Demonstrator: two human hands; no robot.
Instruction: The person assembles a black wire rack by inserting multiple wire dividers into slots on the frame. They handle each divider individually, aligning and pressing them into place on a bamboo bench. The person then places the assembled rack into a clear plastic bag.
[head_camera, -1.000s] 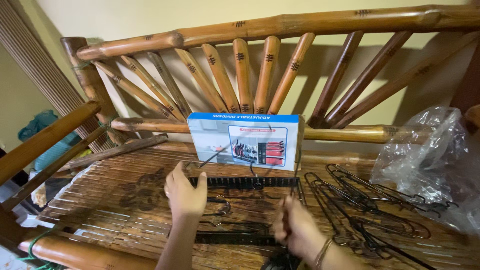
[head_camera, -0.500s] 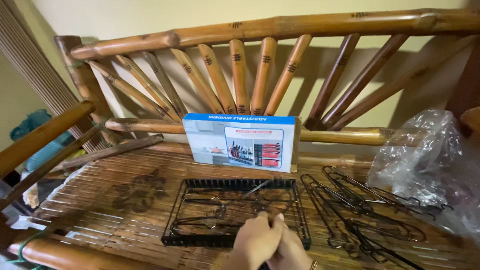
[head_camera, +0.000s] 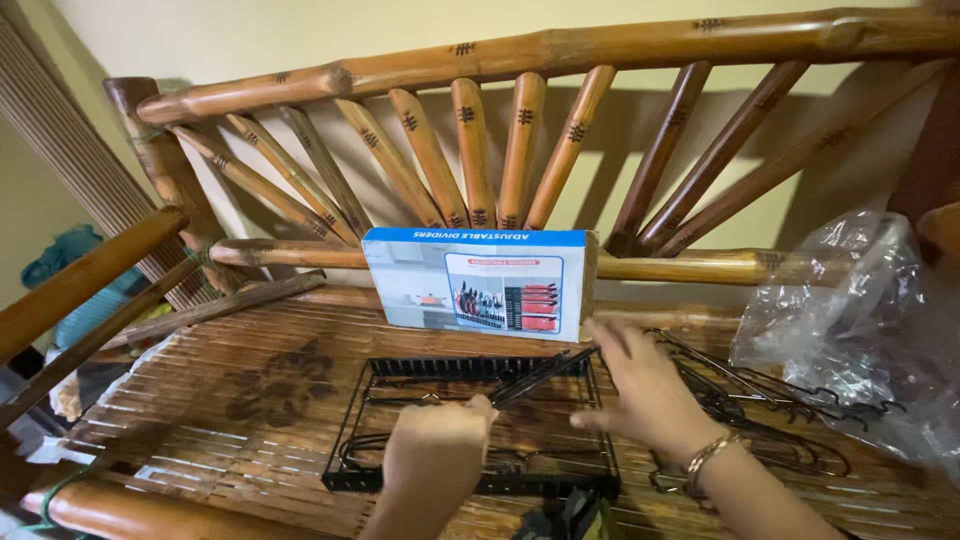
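Observation:
A black wire rack frame (head_camera: 352, 440) lies flat on the bamboo bench seat (head_camera: 200, 420). My left hand (head_camera: 435, 450) is closed over it, gripping a thin black wire divider (head_camera: 540, 370) that slants up to the right. My right hand (head_camera: 645, 390) hovers with fingers spread at the frame's right side, touching the far end of that wire. Behind the frame a blue and white cardboard box (head_camera: 475, 283) stands against the backrest.
A heap of loose black wire dividers (head_camera: 780, 410) lies to the right of the frame. A crumpled clear plastic bag (head_camera: 860, 320) sits at the far right. The bench's bamboo backrest (head_camera: 520, 150) and left armrest (head_camera: 80, 280) enclose the seat.
The hands, together low at the frame's front half a second ago, have separated. The left now holds a wire divider; the right has reached toward the frame's right side.

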